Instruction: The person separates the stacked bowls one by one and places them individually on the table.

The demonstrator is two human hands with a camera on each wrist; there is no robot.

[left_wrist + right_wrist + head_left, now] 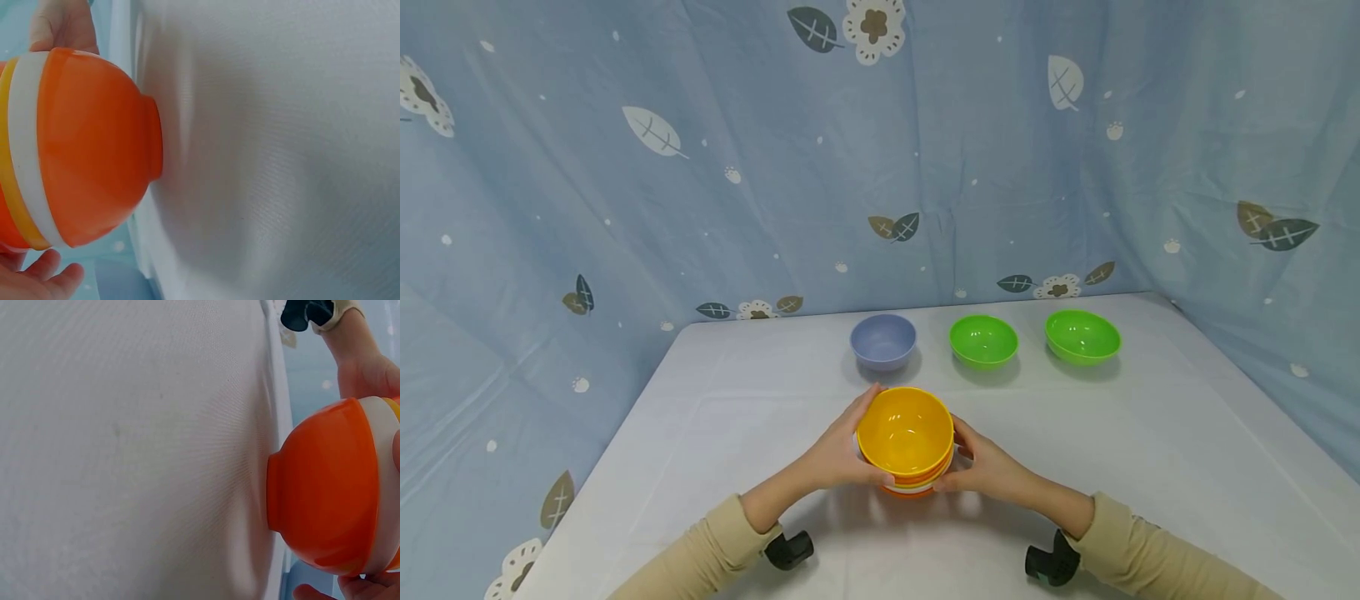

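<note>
Both hands hold a stack of nested bowls at the front middle of the table. On top is a yellow bowl; orange, yellow and white rims show beneath it, and an orange bowl is lowest. My left hand grips the stack's left side, thumb and fingers spread round it. From the right, my right hand grips it likewise. The right wrist view shows the orange bowl's foot close to the white cloth; whether they touch I cannot tell.
Behind the stack stand a blue bowl, a green bowl and another green bowl, in a row near the back edge. A white cloth covers the table. A blue patterned curtain hangs behind and at both sides.
</note>
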